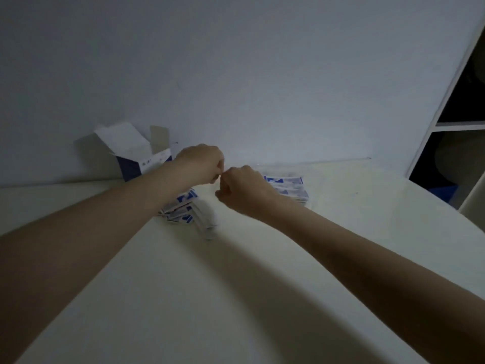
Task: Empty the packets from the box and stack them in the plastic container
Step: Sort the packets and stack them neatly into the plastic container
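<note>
Left hand [200,164]: raised above table, fingers curled in, knuckles up; tips nearly meet the right hand's. Something thin & pale seems pinched between the two hands, too small/blurred to be sure.
Right hand [242,189]: also curled like a fist, just right of & a bit lower than left hand; what it grips, can't tell.
Box [131,156]: blue & white, at the back by the wall, left of hands; flaps open, white paper sheet sticking out the top.
Loose packets [183,211]: blue/white, messy pile on table under left wrist, partly hidden by forearm.
Stacked packets [288,189]: neater pile right behind right hand, near wall.
Plastic container: clear, edges hardly visible around the stacked pile; can't tell for certain.
Table [236,285]: white, dim light.
Shelf [451,122]: white w/ dark openings, far right.
</note>
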`<state>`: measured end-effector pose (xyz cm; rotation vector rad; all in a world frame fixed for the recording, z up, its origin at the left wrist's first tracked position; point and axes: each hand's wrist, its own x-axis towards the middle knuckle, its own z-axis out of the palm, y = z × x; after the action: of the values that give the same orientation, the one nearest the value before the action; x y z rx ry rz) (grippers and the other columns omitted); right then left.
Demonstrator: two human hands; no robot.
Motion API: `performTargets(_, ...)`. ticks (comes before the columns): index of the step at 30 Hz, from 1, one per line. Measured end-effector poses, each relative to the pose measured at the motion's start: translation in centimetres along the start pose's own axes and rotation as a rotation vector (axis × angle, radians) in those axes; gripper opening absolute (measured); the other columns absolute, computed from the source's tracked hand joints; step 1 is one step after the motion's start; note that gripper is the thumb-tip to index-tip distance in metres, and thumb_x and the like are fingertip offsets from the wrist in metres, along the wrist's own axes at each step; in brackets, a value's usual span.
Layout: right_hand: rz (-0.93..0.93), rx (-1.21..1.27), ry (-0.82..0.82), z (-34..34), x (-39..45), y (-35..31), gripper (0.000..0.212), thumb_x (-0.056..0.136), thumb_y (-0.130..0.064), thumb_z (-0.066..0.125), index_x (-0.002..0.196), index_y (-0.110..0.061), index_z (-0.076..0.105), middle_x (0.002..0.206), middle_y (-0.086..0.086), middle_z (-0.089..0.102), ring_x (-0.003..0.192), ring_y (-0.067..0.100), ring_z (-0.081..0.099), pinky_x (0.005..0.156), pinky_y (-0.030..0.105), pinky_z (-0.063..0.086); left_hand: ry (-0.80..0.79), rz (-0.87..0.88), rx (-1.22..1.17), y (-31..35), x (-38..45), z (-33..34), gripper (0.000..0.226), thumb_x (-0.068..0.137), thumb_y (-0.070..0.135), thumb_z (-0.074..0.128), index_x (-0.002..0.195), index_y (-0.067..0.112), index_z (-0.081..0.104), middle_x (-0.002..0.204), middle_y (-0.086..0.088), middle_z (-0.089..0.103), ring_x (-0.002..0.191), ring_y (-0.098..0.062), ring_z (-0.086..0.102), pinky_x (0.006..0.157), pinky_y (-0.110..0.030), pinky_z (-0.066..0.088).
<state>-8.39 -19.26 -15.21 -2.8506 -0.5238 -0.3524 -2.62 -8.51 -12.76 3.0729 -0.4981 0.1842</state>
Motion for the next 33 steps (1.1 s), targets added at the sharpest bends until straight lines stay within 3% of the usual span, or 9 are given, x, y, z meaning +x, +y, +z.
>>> performTargets(5,0.021,0.000,-0.259,4.6,0.5,-3.1,0.062,0.086,-0.044,0.057,0.126,0.000,0.042,0.124,0.018,0.049,0.116,0.034,0.044,0.091,0.036,0.037,-0.272,0.037,-0.009,-6.3,-3.0,3.4,0.039,0.094,0.005,0.042,0.130,0.018,0.051,0.133,-0.004,0.052,0.116,-0.021,0.051,0.084,-0.021,0.037)
performTargets(9,0.005,-0.055,-0.189,5.0,1.1,-3.4,0.034,0.087,-0.015,0.054,0.116,0.001,0.047,0.118,0.019,0.054,0.110,0.035,0.052,0.080,0.035,0.041,-0.262,0.049,-0.187,-8.4,-3.8,6.2,0.036,0.085,0.006,0.051,0.118,0.021,0.056,0.102,-0.003,0.060,0.083,-0.017,0.049,0.065,-0.023,0.037)
performTargets(13,-0.034,-0.170,-0.135,4.7,1.0,-1.9,0.028,0.089,-0.003,0.044,0.115,-0.001,0.052,0.114,0.021,0.058,0.103,0.035,0.058,0.071,0.032,0.039,-0.194,0.034,-0.229,-8.2,-4.0,6.3,0.040,0.083,0.011,0.056,0.119,0.027,0.053,0.106,0.007,0.058,0.095,-0.018,0.055,0.073,-0.026,0.043)
performTargets(15,0.014,-0.026,-0.109,4.2,1.0,-0.8,0.025,0.087,-0.004,0.046,0.109,-0.003,0.059,0.108,0.020,0.064,0.093,0.033,0.063,0.068,0.030,0.045,-0.146,0.047,-0.409,-7.7,-3.8,5.9,0.030,0.085,0.018,0.061,0.114,0.025,0.055,0.108,0.006,0.060,0.099,-0.017,0.058,0.079,-0.029,0.048)
performTargets(19,0.211,0.778,-0.188,3.0,0.7,0.6,0.008,0.092,-0.007,0.052,0.097,-0.005,0.047,0.092,0.020,0.070,0.050,0.011,0.064,0.046,0.018,0.052,-0.076,0.019,-0.888,-6.2,-4.0,4.5,0.029,0.083,0.007,0.067,0.108,0.018,0.058,0.105,0.000,0.066,0.094,-0.014,0.062,0.068,-0.010,0.050)
performTargets(22,0.232,1.028,-0.236,2.7,0.3,0.8,0.012,0.094,-0.011,0.052,0.091,-0.006,0.041,0.093,0.030,0.067,0.052,0.017,0.066,0.059,0.030,0.057,-0.111,-0.019,-1.116,-5.5,-4.4,4.2,0.026,0.084,0.000,0.064,0.107,0.011,0.062,0.093,-0.007,0.067,0.072,-0.009,0.064,0.061,-0.013,0.052)
performTargets(27,0.322,1.101,-0.193,2.7,0.7,1.0,0.009,0.090,-0.007,0.056,0.090,0.002,0.055,0.105,0.031,0.063,0.081,0.034,0.065,0.069,0.034,0.055,-0.097,-0.083,-1.214,-5.2,-4.8,4.0,0.007,0.088,0.004,0.060,0.089,0.007,0.066,0.062,-0.002,0.064,0.050,-0.003,0.058,0.050,-0.011,0.049)
performTargets(30,0.322,1.016,-0.202,2.7,1.0,1.3,0.027,0.086,-0.014,0.064,0.061,-0.011,0.054,0.082,0.014,0.063,0.082,0.027,0.061,0.078,0.037,0.051,-0.127,-0.093,-1.212,-5.4,-5.1,3.9,0.005,0.087,0.008,0.061,0.089,0.008,0.066,0.070,-0.006,0.063,0.056,-0.008,0.055,0.052,-0.012,0.050)
performTargets(33,0.307,1.012,-0.225,2.5,1.0,1.3,0.018,0.088,-0.018,0.062,0.072,-0.008,0.063,0.088,0.013,0.065,0.081,0.024,0.062,0.074,0.032,0.052,-0.131,-0.112,-1.213,-5.5,-5.1,3.9,0.009,0.088,0.008,0.061,0.094,0.006,0.067,0.078,-0.009,0.065,0.056,-0.007,0.055,0.052,-0.012,0.050)
